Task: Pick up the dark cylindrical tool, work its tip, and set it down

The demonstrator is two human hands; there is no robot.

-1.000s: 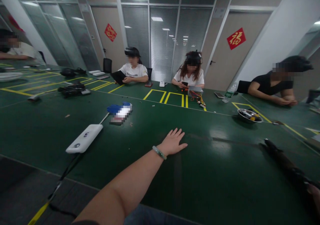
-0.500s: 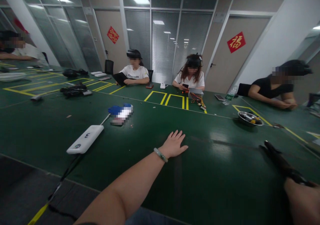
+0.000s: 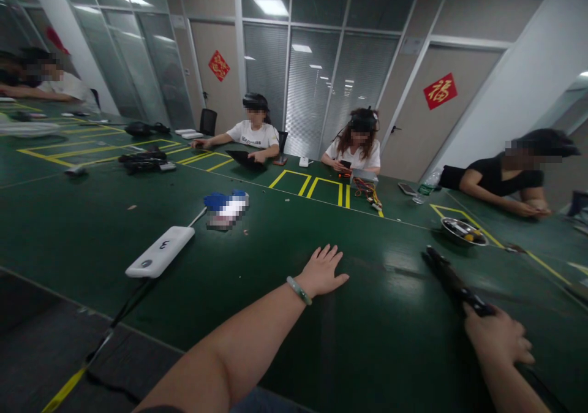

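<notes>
The person's right hand sits at the near end of a long, narrow black object, which slants away across the table. The fingers seem to curl at that end, but the wide-angle view is poor, so it cannot be told whether they are closed around it. What the object is also stays unclear. The left hand lies open and palm-down, its five fingers spread, on the dark green glossy table, holding nothing. One pale green bangle circles that wrist.

Nearest the left hand, toward the left, is one white rounded rectangular box with a dark cable running off the table edge. Beyond it lies one blurred blue-and-white item. Nearest the right hand, farther out, is one round steel bowl holding small objects. Yellow tape lines mark the table. Four other people sit along it, including one in a black top, and two red paper signs hang beyond them.
</notes>
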